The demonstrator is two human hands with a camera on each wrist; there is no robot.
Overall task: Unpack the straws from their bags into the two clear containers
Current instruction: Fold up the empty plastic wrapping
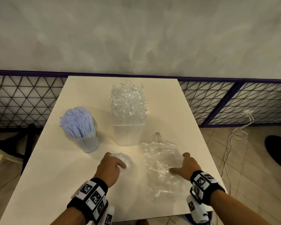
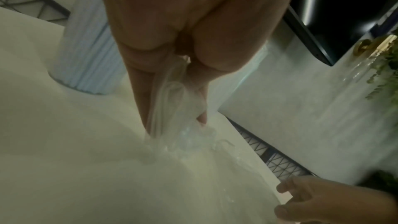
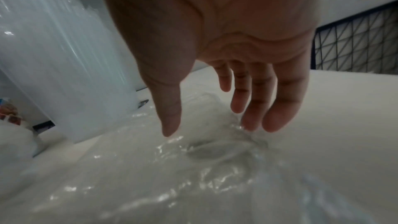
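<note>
Left hand [image 1: 109, 166]: my fingers pinch a small crumpled bag [image 1: 125, 160] against the white table [image 1: 44, 172]
Right hand [image 1: 187, 166]: spread wide, fingertips pressing the big empty bag [image 1: 161, 161] flat
Round container [image 1: 86, 140]: packed with blue straws [image 1: 77, 120], far left
Square container [image 1: 127, 133]: holding clear-wrapped straws [image 1: 128, 101], just behind both bags

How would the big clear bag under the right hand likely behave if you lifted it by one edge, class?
The bag would probably flop and drape: it lies flat and crumpled on the table. It is likely very light, since it looks empty and thin. It may slip: its surface is glossy, and the right hand only rests open fingers on it.
</note>
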